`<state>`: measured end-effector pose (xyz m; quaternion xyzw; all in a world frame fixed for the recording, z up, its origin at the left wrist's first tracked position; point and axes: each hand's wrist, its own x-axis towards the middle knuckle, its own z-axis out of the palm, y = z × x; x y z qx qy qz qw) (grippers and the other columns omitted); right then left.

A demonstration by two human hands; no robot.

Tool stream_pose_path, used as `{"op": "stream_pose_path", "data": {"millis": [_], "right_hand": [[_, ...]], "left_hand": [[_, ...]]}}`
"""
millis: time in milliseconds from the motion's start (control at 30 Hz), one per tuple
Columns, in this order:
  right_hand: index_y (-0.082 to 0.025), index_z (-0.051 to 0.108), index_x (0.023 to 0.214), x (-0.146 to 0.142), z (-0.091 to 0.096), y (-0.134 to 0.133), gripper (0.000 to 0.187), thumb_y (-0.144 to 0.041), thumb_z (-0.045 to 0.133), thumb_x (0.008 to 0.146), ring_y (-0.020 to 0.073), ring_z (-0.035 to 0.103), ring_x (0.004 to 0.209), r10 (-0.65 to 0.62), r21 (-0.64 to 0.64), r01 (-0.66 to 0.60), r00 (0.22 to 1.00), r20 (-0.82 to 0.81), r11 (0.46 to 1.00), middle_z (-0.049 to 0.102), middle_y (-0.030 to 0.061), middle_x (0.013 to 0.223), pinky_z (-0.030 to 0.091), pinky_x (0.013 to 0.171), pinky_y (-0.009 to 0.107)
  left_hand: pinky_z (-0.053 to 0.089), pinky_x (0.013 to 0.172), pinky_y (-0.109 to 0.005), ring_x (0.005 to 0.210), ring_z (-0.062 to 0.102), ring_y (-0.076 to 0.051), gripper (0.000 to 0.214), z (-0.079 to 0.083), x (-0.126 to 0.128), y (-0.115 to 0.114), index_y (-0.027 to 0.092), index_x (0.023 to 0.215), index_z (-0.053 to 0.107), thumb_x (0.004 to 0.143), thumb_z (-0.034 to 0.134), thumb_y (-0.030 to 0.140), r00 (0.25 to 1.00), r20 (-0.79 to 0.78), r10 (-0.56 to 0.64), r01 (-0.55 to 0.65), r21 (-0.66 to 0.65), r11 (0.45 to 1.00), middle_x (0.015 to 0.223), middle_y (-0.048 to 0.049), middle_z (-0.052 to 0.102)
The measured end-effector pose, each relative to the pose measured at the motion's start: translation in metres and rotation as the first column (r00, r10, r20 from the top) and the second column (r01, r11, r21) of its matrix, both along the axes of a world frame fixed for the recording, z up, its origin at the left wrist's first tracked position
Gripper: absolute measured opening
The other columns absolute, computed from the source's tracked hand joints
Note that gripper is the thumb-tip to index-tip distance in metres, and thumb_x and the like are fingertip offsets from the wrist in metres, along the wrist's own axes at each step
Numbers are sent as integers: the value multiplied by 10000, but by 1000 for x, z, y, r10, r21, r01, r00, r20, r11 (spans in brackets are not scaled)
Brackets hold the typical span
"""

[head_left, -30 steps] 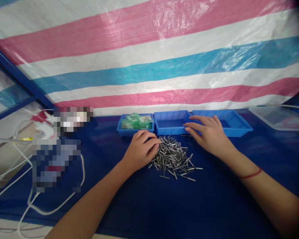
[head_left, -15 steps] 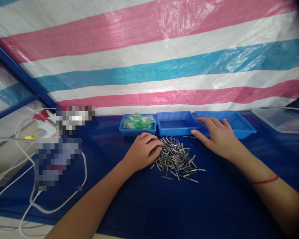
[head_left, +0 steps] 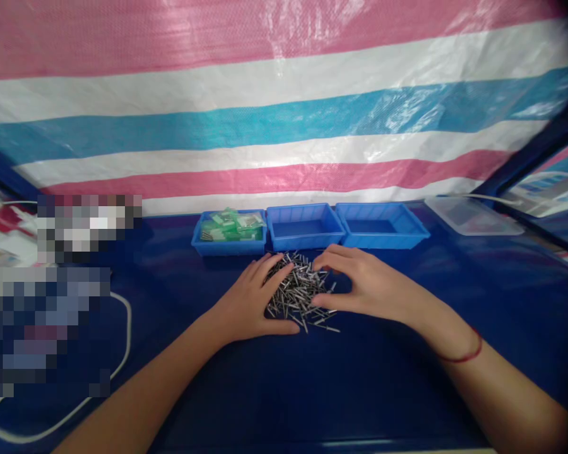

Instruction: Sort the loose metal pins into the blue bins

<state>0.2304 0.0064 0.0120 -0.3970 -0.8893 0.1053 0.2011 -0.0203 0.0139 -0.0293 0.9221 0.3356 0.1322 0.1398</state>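
Observation:
A heap of small metal pins point(head_left: 297, 291) lies on the dark blue tabletop point(head_left: 341, 378). My left hand point(head_left: 250, 302) rests against the heap's left side, fingers stretched out and cupped round it. My right hand point(head_left: 366, 285) presses against the right side, fingers spread and curved over the pins. Neither hand holds a pin. Behind the heap stand three blue trays in a row: the left tray point(head_left: 203, 243) holds green packets point(head_left: 231, 224), while the middle tray point(head_left: 303, 238) and the right tray point(head_left: 383, 236) look bare inside.
A striped pink, white and blue tarpaulin point(head_left: 284, 126) hangs behind the table. A clear plastic lid point(head_left: 473, 217) lies at the back right. A white cable point(head_left: 118, 340) loops at the left beside blurred-out items.
My right hand came back from the trays to the right side of the pin heap. My left hand uncurled and now cups the left side. The heap is more gathered. The view shifted right.

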Motion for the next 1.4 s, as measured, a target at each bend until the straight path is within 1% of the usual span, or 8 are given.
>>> {"op": "stream_pose_path", "data": {"millis": [200,333,600,867,967,1067,1200,1400], "right_hand": [[-197,635,921,-11,-3,-8,106,-249,620,830,161,594,757,101,-56,-101,995,-4,993,621,31,834,439,692,289],[-193,642,1033,-21,-9,-10,182,-216,536,887,181,591,854,127,-12,-128,992,-19,992,638,65,933,446,777,326],[-172,669,840,-42,-24,-9,144,-239,548,877,199,543,820,-34,82,30,998,49,996,602,73,847,424,765,355],[-184,600,727,-56,-31,-10,86,-186,580,811,203,519,781,-111,46,115,990,-92,992,595,60,808,413,723,361],[-195,608,798,-54,-28,-15,84,-170,542,843,196,544,813,-98,26,113,939,-329,993,608,57,839,439,756,363],[-218,633,897,-50,-26,-19,102,-198,536,875,175,566,799,-117,-40,114,837,-534,993,612,41,840,465,720,325],[-236,662,947,-49,-29,-21,120,-244,565,877,162,566,730,-158,-123,103,765,-624,987,603,31,802,472,648,306],[-235,670,912,-54,-29,-24,88,-263,615,849,163,588,706,-176,-146,104,716,-676,984,627,33,787,497,630,310]], "left_hand": [[207,1137,-556,1408,202,-350,869,1,2,-1,199,1468,242,790,508,673,999,-11,33,-33,-5,999,1536,-146,215],[201,1140,-556,1408,202,-349,900,1,3,-1,175,1471,223,782,515,676,999,-12,45,-45,-12,999,1529,-161,231],[219,1126,-561,1392,235,-365,985,-3,5,-2,161,1476,196,732,565,690,998,35,59,-59,-6,998,1508,-191,265],[232,1120,-548,1385,242,-370,1028,0,7,-5,152,1446,294,653,621,718,994,78,76,-77,11,997,1498,-197,276],[260,1110,-526,1359,290,-355,884,7,11,-8,168,1373,429,687,612,695,975,188,117,-133,75,988,1468,-184,332],[347,1058,-465,1243,446,-293,571,13,15,-13,201,1234,569,796,600,565,943,309,126,-161,88,983,1316,-137,520],[466,893,-356,997,593,-203,236,14,22,-19,191,1015,650,921,501,348,868,457,192,-177,-76,981,1036,-85,651],[480,776,-289,845,614,-165,171,13,27,-22,175,888,625,909,529,315,801,527,282,-168,-254,953,884,-48,646]]}}
